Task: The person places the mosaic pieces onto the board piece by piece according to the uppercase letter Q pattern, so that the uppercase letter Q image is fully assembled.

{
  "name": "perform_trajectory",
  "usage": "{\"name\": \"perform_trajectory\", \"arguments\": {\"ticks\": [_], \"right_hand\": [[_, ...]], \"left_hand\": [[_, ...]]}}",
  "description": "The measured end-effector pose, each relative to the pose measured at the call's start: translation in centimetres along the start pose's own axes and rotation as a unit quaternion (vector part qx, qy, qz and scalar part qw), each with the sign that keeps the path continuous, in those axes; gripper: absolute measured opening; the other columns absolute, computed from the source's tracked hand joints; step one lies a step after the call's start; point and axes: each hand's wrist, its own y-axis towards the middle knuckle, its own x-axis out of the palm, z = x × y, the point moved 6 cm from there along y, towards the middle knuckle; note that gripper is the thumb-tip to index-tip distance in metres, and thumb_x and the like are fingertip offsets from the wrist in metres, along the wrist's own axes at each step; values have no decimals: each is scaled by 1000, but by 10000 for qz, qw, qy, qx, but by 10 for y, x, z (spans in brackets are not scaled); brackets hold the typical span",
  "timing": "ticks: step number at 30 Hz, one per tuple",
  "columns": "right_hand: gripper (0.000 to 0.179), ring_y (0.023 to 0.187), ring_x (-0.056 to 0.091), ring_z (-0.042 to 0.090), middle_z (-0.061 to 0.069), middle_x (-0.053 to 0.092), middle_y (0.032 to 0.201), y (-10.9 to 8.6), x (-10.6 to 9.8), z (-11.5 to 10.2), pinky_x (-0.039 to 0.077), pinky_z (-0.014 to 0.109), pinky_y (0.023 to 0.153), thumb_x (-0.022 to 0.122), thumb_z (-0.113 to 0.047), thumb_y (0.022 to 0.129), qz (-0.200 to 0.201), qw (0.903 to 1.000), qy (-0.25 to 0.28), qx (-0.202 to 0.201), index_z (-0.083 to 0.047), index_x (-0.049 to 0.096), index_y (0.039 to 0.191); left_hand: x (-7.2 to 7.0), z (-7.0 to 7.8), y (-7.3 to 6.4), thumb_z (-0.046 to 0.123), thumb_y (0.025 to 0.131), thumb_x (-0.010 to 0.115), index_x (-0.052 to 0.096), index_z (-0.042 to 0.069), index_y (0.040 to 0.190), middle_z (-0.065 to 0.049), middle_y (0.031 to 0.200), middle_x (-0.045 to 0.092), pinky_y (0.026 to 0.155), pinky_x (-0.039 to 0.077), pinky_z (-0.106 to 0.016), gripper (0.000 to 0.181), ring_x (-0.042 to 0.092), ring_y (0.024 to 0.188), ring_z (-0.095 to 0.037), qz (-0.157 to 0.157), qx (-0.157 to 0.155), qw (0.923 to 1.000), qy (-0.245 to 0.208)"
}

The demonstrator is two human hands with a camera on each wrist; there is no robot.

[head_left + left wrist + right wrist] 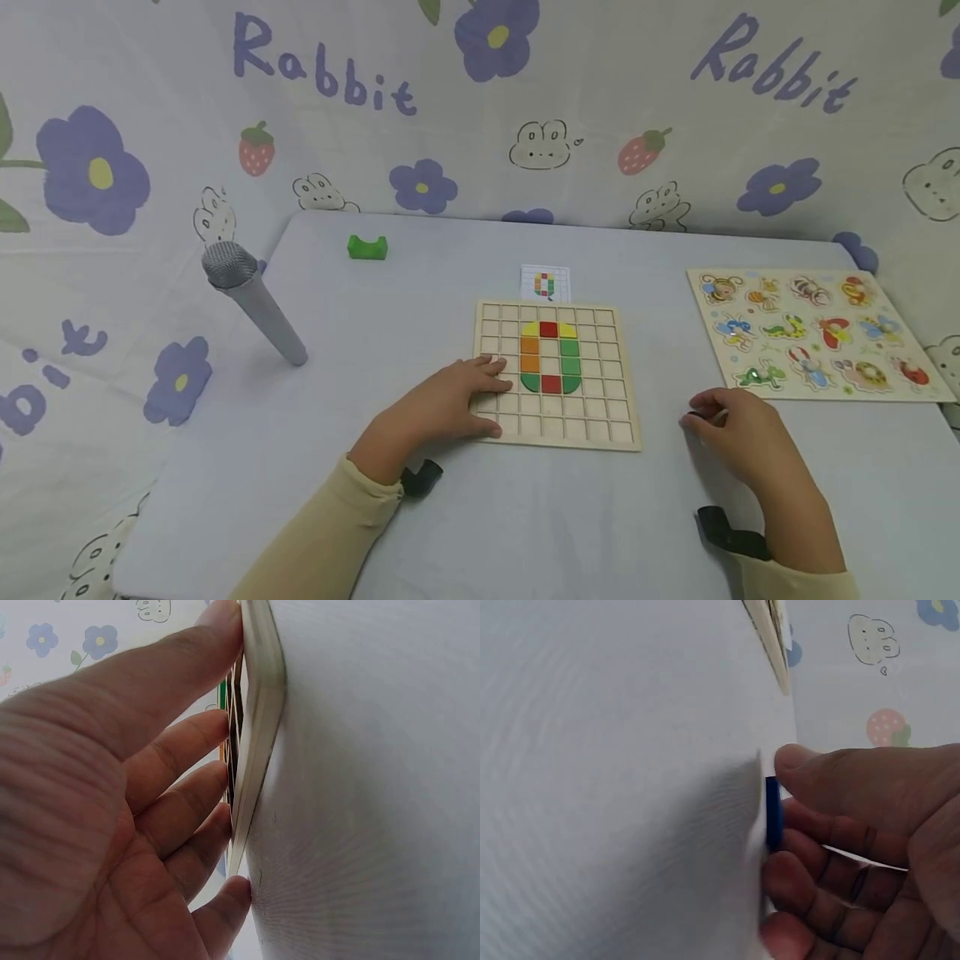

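Observation:
A wooden grid board (555,427) lies on the table, with red, yellow, orange and green tiles (551,384) set in a ring on it. My left hand (442,404) rests at the board's left side, fingers spread over its edge; the left wrist view shows the thumb against the board's rim (264,712). To the right of the board, my right hand (742,433) pinches a small blue tile (773,814) low over the table. Only a dark sliver of that tile shows in the head view. Behind the board lies a card (544,283) with a printed coloured ring with a tail.
A board of insect pictures (817,333) lies at the right, just beyond my right hand. At the left stands a grey microphone (258,304), leaning. A green notched block (367,248) sits near the back edge. A patterned cloth (480,108) hangs behind the table.

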Motion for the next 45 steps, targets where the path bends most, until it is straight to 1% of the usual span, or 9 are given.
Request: {"name": "perform_trajectory", "arguments": {"ticks": [6,13,16,20,24,27,31,39,45], "right_hand": [[24,97,65,35,21,73,107,-2,0,-2,60,47,79,77,-14,100,-63,9999,-87,-10,3,73,117],[17,89,60,29,14,67,96,3,2,-13,53,36,70,75,-12,99,-350,9993,-90,-76,1,68,107],[15,85,59,27,12,67,92,3,3,-37,50,34,66,74,-11,97,-162,9991,-69,-390,0,66,103],[11,83,59,24,9,66,90,4,13,-88,49,33,65,73,-9,98,76,9941,65,-1082,-4,64,103],[10,85,59,22,6,66,90,8,37,-130,50,32,70,75,-7,99,-242,9884,171,-1487,-8,66,100],[13,86,59,21,5,65,89,10,51,-143,50,32,71,79,-5,97,-442,9865,171,-1567,-9,67,96],[16,85,59,21,5,66,90,11,59,-143,50,32,72,83,-5,95,-484,9860,272,-1575,-9,68,93],[11,93,60,23,5,69,97,14,58,-122,53,33,79,83,-12,96,-507,9896,367,-1298,-11,76,104],[4,92,61,22,5,70,99,15,60,-122,55,33,80,81,-10,98,-518,9873,452,-1430,-10,78,101]], "left_hand": [[-2,1,0,32,91,91,64,21,155,6,176,40,138,23,-48,70,25,169,-20,-10,37,10000,-42],[0,-1,0,31,91,91,64,20,155,4,176,40,138,24,-48,71,26,169,-21,-6,100,9999,-125],[-1,0,0,31,91,91,63,20,155,4,176,40,138,24,-48,71,25,169,-21,6,87,9999,-109],[-1,-3,0,32,91,91,64,20,155,4,176,40,138,23,-47,71,25,169,-20,23,80,9999,-61],[0,-5,2,33,91,91,63,20,156,5,176,40,139,22,-46,72,24,169,-19,2,104,9999,-9],[1,-5,3,35,91,91,63,21,156,5,176,39,139,21,-46,72,24,169,-19,-25,102,9999,24],[1,-4,3,34,91,91,63,22,156,6,176,40,139,21,-45,72,24,169,-19,-24,64,10000,32],[0,-1,1,33,91,92,64,23,155,7,176,39,138,24,-47,71,24,169,-19,-23,-16,10000,-2],[0,-1,2,33,91,92,64,22,155,6,176,40,139,23,-46,71,25,169,-19,-4,13,10000,38]]}}
